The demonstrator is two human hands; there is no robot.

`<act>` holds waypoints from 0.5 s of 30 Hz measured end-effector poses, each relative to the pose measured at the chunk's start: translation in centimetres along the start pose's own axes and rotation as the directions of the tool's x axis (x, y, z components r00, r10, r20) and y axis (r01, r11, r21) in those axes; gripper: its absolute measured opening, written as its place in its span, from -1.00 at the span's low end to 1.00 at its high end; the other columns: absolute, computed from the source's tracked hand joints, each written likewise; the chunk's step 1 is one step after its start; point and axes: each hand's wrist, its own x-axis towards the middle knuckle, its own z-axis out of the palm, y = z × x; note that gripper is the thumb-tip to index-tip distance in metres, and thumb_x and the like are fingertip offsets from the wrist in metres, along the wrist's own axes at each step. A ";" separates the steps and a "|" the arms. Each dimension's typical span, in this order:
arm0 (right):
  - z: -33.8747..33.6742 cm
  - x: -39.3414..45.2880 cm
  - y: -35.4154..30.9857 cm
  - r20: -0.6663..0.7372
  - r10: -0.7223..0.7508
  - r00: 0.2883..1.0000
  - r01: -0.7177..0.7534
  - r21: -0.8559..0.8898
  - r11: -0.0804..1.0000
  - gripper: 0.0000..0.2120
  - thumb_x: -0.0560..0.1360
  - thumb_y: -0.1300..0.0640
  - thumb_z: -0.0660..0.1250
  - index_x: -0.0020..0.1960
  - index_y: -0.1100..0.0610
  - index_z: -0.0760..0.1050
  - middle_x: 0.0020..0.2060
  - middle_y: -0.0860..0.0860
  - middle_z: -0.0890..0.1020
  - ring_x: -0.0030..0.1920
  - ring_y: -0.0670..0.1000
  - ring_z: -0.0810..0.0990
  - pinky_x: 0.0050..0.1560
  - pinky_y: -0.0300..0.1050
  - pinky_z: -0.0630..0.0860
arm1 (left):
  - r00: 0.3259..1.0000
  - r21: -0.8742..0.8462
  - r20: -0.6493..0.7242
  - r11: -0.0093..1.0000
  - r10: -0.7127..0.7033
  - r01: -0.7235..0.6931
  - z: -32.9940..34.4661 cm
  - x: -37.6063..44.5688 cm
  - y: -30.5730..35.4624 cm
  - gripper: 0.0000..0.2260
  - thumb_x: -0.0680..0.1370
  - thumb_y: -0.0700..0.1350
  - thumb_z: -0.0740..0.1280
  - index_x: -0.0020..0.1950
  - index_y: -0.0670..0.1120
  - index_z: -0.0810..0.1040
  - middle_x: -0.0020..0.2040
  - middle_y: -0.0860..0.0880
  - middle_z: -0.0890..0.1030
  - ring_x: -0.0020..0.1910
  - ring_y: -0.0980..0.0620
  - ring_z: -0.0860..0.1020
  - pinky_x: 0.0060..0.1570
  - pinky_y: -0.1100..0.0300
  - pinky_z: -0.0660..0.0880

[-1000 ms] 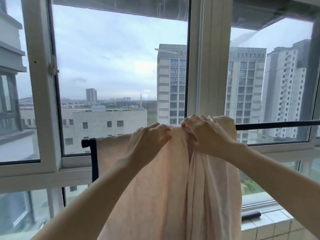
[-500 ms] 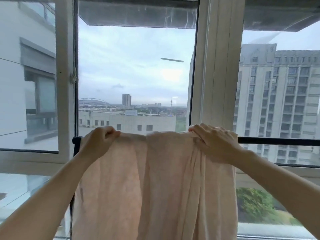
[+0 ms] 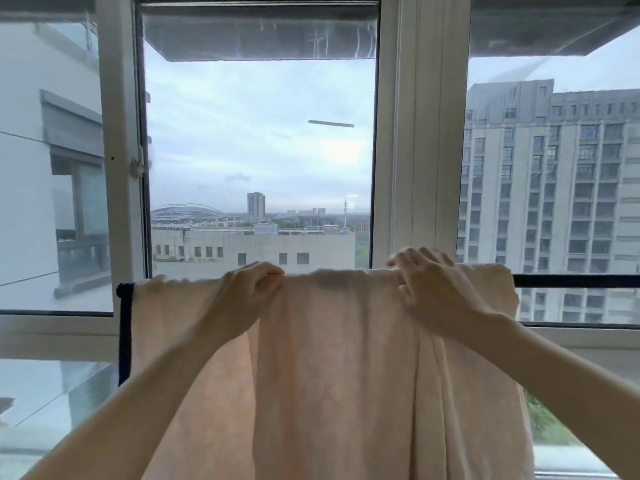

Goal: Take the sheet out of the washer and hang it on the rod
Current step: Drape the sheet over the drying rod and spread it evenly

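A pale pink sheet (image 3: 339, 358) hangs draped over a black horizontal rod (image 3: 575, 281) in front of the window. The cloth covers the rod from near its left end to about the right window pane and falls below the frame. My left hand (image 3: 247, 294) grips the sheet's top fold on the rod, left of centre. Further right, my right hand (image 3: 433, 289) has its fingers curled over the top fold and pinches the cloth where it bunches into folds.
The rod's black left post (image 3: 125, 327) runs down beside the sheet. White window frames (image 3: 415, 133) stand right behind the rod, with glass panes and buildings beyond. The bare stretch of rod continues to the right edge.
My left hand slid left along the rod, then came back toward the centre, and the sheet now lies spread wider. The right hand stayed on the bunched folds. The camera tilted up.
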 end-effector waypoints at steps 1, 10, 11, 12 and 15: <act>0.1 0.2 -1.0 0.011 -0.060 0.998 0.059 0.026 0.998 -0.63 0.55 0.11 0.17 0.35 0.06 0.34 0.26 -0.02 0.49 0.26 0.01 0.43 0.33 -0.01 0.29 | 1.000 0.001 0.000 1.000 0.001 -0.001 0.4 0.1 0.2 -0.86 0.57 -0.10 0.30 0.08 0.01 0.62 -0.05 0.11 0.64 -0.06 0.16 0.58 -0.03 0.19 0.51; 3.2 2.7 -4.8 -0.017 -0.280 0.960 0.273 -0.165 0.948 -0.53 0.56 -0.23 -0.04 0.35 -0.01 0.27 -0.05 0.05 0.57 -0.20 0.06 0.59 -0.16 0.01 0.54 | 0.995 0.255 0.061 0.962 0.085 -0.098 0.5 -0.1 -1.3 -0.56 0.57 0.28 -0.05 0.27 0.20 0.46 0.16 0.21 0.57 0.12 0.08 0.54 0.10 0.07 0.42; 3.2 2.7 -4.2 -0.038 -0.274 0.961 0.261 -0.204 0.944 -0.54 0.55 -0.24 0.02 0.32 -0.01 0.32 -0.13 0.03 0.58 -0.29 0.05 0.58 -0.23 -0.04 0.51 | 0.995 0.284 0.052 0.954 0.081 -0.093 0.4 -0.2 -1.7 -0.54 0.57 0.30 -0.08 0.28 0.19 0.45 0.18 0.21 0.57 0.14 0.08 0.53 0.11 0.10 0.39; 3.2 2.5 -3.4 -0.060 -0.267 0.962 0.247 -0.236 0.940 -0.56 0.55 -0.24 0.07 0.28 0.00 0.36 -0.20 0.01 0.58 -0.35 0.03 0.56 -0.28 -0.08 0.49 | 0.996 0.305 0.040 0.948 0.081 -0.089 0.3 -0.3 -2.0 -0.51 0.56 0.31 -0.10 0.28 0.18 0.45 0.18 0.20 0.57 0.15 0.09 0.53 0.11 0.12 0.37; 3.5 1.6 -0.4 -0.068 -0.257 0.964 0.228 -0.287 0.930 -0.57 0.56 -0.26 0.00 0.11 0.05 0.39 -0.28 0.01 0.54 -0.40 0.02 0.52 -0.31 -0.09 0.53 | 0.999 0.309 -0.011 0.950 0.047 -0.041 -0.2 -0.7 -2.8 -0.44 0.53 0.32 -0.14 0.24 0.15 0.51 0.12 0.16 0.61 0.10 0.07 0.54 0.05 0.14 0.32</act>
